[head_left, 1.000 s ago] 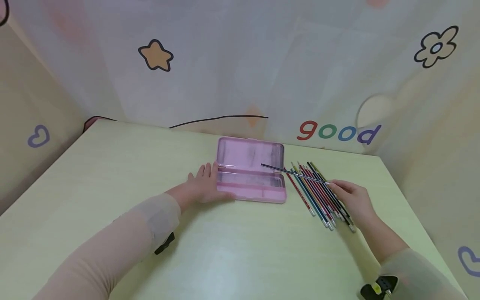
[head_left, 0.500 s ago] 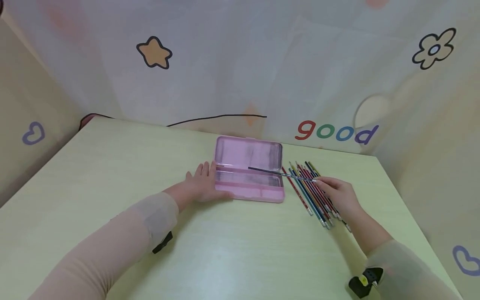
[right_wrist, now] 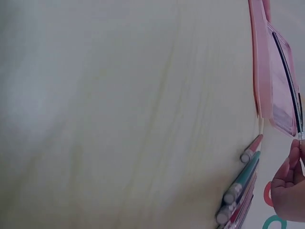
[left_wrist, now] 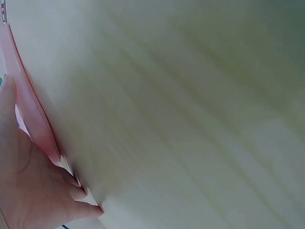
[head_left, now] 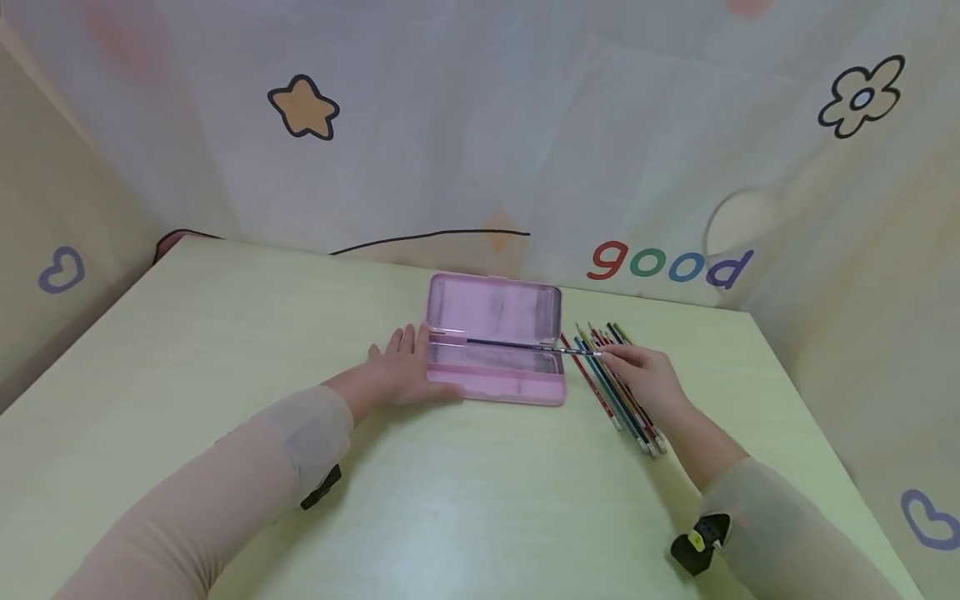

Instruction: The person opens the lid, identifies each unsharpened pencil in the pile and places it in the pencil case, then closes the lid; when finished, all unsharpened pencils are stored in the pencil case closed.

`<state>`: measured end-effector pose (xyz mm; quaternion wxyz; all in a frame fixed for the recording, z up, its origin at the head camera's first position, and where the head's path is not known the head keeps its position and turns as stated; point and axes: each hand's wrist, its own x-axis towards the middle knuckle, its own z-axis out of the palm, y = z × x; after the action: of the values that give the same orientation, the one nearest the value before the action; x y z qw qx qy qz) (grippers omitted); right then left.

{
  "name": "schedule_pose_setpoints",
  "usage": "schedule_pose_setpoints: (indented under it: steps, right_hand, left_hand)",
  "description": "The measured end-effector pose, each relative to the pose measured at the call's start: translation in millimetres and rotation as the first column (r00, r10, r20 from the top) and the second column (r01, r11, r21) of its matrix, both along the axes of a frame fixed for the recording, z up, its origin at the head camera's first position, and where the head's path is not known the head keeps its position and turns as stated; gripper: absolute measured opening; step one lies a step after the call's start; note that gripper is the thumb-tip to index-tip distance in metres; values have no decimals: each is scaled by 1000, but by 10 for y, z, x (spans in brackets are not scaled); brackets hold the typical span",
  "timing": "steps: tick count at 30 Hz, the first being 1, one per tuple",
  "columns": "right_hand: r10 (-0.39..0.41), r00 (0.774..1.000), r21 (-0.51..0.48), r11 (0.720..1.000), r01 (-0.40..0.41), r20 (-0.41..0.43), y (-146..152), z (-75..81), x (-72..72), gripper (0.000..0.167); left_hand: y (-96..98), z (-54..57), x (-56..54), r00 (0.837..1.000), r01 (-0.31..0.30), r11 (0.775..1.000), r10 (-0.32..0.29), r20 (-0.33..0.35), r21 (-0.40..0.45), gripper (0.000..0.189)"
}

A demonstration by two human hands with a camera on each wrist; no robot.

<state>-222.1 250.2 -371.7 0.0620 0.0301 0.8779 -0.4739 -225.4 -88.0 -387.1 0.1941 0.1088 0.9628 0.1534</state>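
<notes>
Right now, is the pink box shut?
No, the pink box is open, its lid folded back toward the wall.

In front of the case (head_left: 480,383), between both sleeves, I have broad passing room over the table (head_left: 480,500), and more well to its left. The left hand (head_left: 401,375) blocks its left edge. Right of it, slanting pencils (head_left: 622,404) and the right hand (head_left: 645,375) obstruct me; the held pencil (head_left: 517,345) bars its middle. Behind it, the wall (head_left: 450,167) stands near.
</notes>
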Motion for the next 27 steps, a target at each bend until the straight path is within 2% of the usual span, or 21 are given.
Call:
schedule_pose_setpoints:
  steps: [4,12,19,24,27]
  right_hand:
    - [28,1000,9,1000,-28,5,-137,-2,-51,39]
    - [64,996,53,997,-61,-60,-318,-30,-123,33]
    - [84,996,-8,996,-85,-38,-406,-74,-166,31]
    - [107,994,25,994,-107,0,-436,-120,-138,26]
    - [135,991,69,989,-134,-19,-451,-141,-140,23]
  left_hand:
    - [-11,-15,-3,1000,1,1000,-1,-2,4,118]
    - [-10,34,7,1000,12,1000,-12,5,7,118]
    - [-10,17,-28,1000,16,1000,-16,-11,-9,118]
    - [-1,-3,-15,1000,22,1000,-21,7,-13,118]
    - [-2,-6,-13,1000,20,1000,-20,-5,-20,118]
